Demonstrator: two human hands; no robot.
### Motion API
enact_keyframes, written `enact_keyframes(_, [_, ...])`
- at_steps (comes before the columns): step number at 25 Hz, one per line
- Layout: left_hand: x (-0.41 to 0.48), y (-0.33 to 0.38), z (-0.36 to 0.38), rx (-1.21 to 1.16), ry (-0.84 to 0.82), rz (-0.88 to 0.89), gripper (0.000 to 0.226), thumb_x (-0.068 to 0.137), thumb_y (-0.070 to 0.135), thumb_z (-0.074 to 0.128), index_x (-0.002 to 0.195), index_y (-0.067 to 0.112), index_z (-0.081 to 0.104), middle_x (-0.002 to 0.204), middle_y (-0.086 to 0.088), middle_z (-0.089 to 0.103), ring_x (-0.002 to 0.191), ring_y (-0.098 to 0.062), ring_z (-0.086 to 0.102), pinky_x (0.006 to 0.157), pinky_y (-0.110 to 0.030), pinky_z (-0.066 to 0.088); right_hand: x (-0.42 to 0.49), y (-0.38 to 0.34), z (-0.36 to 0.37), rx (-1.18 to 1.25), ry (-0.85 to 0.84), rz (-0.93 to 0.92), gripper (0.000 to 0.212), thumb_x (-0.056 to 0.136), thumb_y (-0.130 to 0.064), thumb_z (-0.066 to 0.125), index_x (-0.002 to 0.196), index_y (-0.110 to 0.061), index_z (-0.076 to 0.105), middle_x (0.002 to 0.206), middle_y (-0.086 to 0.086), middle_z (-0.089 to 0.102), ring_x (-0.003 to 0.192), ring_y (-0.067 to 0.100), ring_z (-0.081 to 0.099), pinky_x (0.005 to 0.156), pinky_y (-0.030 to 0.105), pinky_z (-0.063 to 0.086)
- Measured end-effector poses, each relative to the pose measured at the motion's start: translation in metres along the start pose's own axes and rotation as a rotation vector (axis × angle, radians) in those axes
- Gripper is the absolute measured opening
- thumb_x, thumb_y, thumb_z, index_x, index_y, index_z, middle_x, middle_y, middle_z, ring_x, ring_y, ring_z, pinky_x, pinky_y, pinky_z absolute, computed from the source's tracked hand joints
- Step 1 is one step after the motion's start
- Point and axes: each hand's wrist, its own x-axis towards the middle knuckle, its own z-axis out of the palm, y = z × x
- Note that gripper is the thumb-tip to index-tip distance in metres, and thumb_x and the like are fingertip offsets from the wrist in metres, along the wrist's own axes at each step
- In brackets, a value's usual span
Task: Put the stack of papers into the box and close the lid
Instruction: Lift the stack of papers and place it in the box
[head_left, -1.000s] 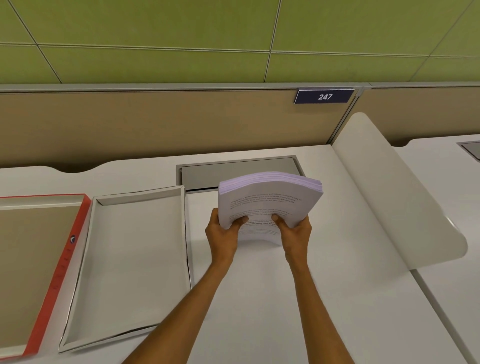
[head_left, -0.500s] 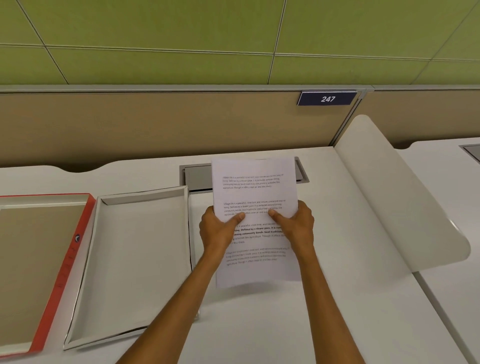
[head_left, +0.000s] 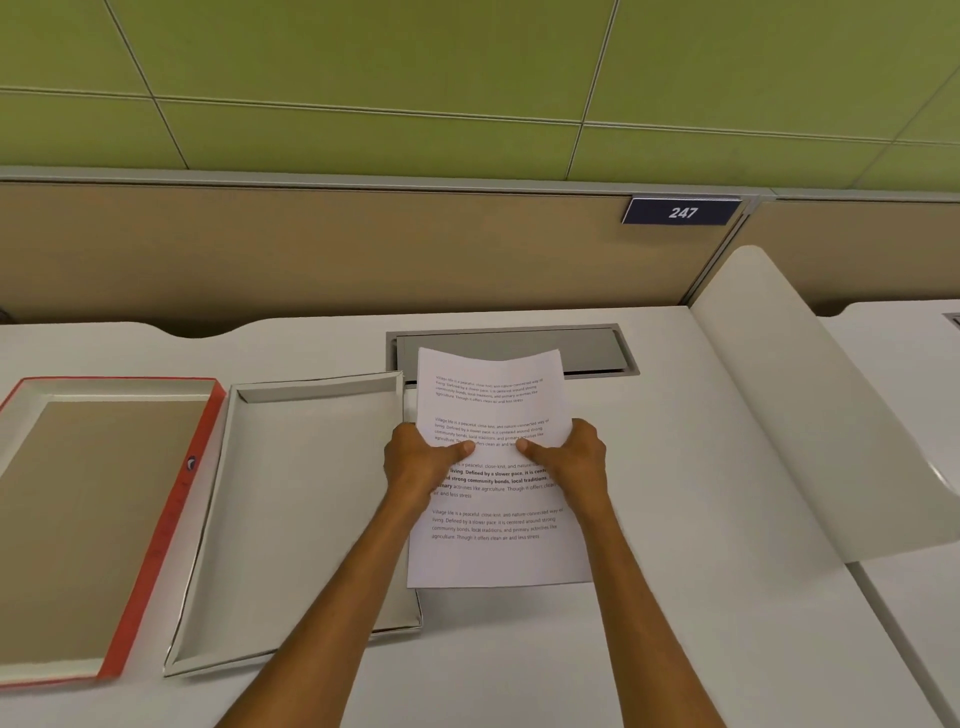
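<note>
White desk (head_left: 675, 519) ran the full width, beige partition (head_left: 311, 249) behind it, green wall panels (head_left: 415, 78) above that. Landmark: the open white box (head_left: 306, 499), lying flat on the desk, walls up, inside bare.

Left of the box, just beside it: the red-edged lid (head_left: 171, 519), upturned, brown inner face showing. Behind the box's far right corner: a grey recessed hatch (head_left: 587, 348) in the desk. Well to the right of the box: a curved white divider (head_left: 810, 415) at the desk's edge. Above that, on the partition: a dark plate reading 247 (head_left: 681, 212).

Stack of papers (head_left: 493, 551) sat just right of the box, printed side up, held over the desk; near left corner overlapped the box's right wall. Couldn't tell whether its near edge touched the desk. Not in the box.

Left hand (head_left: 415, 467) was clamped on the stack's left edge, thumb on top of the page. Right hand (head_left: 576, 462) was clamped on the right edge, same way, thumb on top. Thumb tips nearly met mid-page. Fingers under the sheets, hidden.
</note>
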Motion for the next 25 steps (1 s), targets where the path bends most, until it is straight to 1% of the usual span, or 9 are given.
enact_keyframes(2, [0.002, -0.003, -0.015, -0.008, 0.015, -0.002, 0.03, 0.067, 0.021, 0.09, 0.074, 0.026, 0.062, 0.106, -0.013, 0.076, 0.072, -0.018, 0.068, 0.06, -0.024, 0.054, -0.005, -0.007, 0.014, 0.011, 0.0, -0.007, 0.061, 0.071, -0.029, 0.086, 0.118, -0.002, 0.058, 0.121, 0.014, 0.067, 0.108, 0.03, 0.066, 0.089, 0.043, 0.058])
enact_keyframes(7, [0.007, -0.019, -0.06, -0.016, 0.054, -0.013, 0.028, 0.067, 0.021, 0.09, 0.08, 0.022, 0.065, 0.107, -0.014, 0.076, 0.071, -0.017, 0.068, 0.062, -0.026, 0.055, -0.02, -0.023, 0.055, 0.039, -0.035, -0.03, 0.058, 0.073, -0.025, 0.085, 0.118, -0.003, 0.056, 0.122, 0.013, 0.066, 0.108, 0.029, 0.066, 0.08, 0.031, 0.055])
enact_keyframes(10, [0.01, -0.032, -0.089, -0.025, 0.074, -0.037, 0.032, 0.068, 0.02, 0.09, 0.091, 0.015, 0.068, 0.11, -0.015, 0.075, 0.079, -0.022, 0.07, 0.068, -0.033, 0.059, -0.03, -0.031, 0.084, 0.043, -0.057, -0.02, 0.055, 0.075, -0.023, 0.084, 0.118, -0.003, 0.055, 0.122, 0.014, 0.066, 0.108, 0.029, 0.066, 0.082, 0.034, 0.056])
enact_keyframes(14, [0.012, -0.051, -0.128, -0.008, 0.124, -0.063, 0.037, 0.069, 0.02, 0.089, 0.098, 0.01, 0.069, 0.111, -0.017, 0.074, 0.076, -0.02, 0.067, 0.06, -0.026, 0.054, -0.044, -0.04, 0.124, 0.046, -0.11, -0.018, 0.05, 0.078, -0.019, 0.082, 0.117, -0.003, 0.056, 0.123, 0.015, 0.066, 0.108, 0.03, 0.067, 0.085, 0.037, 0.057])
enact_keyframes(17, [0.014, -0.064, -0.155, -0.035, 0.148, -0.078, 0.042, 0.069, 0.016, 0.089, 0.104, 0.004, 0.071, 0.111, -0.018, 0.074, 0.085, -0.027, 0.071, 0.073, -0.038, 0.06, -0.053, -0.048, 0.151, 0.036, -0.142, -0.014, 0.052, 0.078, -0.019, 0.082, 0.118, -0.002, 0.054, 0.124, 0.015, 0.064, 0.11, 0.03, 0.065, 0.089, 0.039, 0.057])
enact_keyframes(18, [0.015, -0.068, -0.163, -0.054, 0.145, -0.078, 0.04, 0.069, 0.015, 0.089, 0.104, 0.004, 0.071, 0.111, -0.018, 0.074, 0.085, -0.026, 0.071, 0.074, -0.038, 0.061, -0.054, -0.05, 0.16, 0.027, -0.15, -0.012, 0.053, 0.077, -0.019, 0.082, 0.119, -0.002, 0.054, 0.124, 0.015, 0.064, 0.111, 0.031, 0.065, 0.091, 0.04, 0.057])
enact_keyframes(21, [0.019, -0.076, -0.183, -0.051, 0.152, -0.066, 0.031, 0.07, 0.012, 0.088, 0.095, 0.012, 0.068, 0.111, -0.016, 0.074, 0.073, -0.013, 0.066, 0.057, -0.022, 0.052, -0.057, -0.056, 0.183, 0.005, -0.166, -0.017, 0.054, 0.077, -0.018, 0.082, 0.118, 0.0, 0.053, 0.124, 0.017, 0.062, 0.112, 0.031, 0.063, 0.093, 0.044, 0.056])
enact_keyframes(23, [0.025, -0.082, -0.193, -0.035, 0.164, -0.062, 0.032, 0.072, 0.01, 0.086, 0.095, 0.014, 0.064, 0.114, -0.016, 0.073, 0.076, -0.016, 0.064, 0.055, -0.019, 0.047, -0.058, -0.058, 0.198, -0.008, -0.167, -0.018, 0.054, 0.077, -0.018, 0.082, 0.119, 0.001, 0.052, 0.124, 0.017, 0.061, 0.114, 0.031, 0.061, 0.095, 0.045, 0.055])
enact_keyframes(25, [0.029, -0.087, -0.198, -0.017, 0.164, -0.05, 0.033, 0.074, 0.008, 0.084, 0.098, 0.013, 0.063, 0.117, -0.016, 0.072, 0.085, -0.021, 0.065, 0.058, -0.02, 0.048, -0.058, -0.059, 0.209, -0.035, -0.16, -0.005, 0.054, 0.078, -0.016, 0.081, 0.119, 0.001, 0.05, 0.125, 0.018, 0.06, 0.116, 0.032, 0.06, 0.095, 0.044, 0.054])
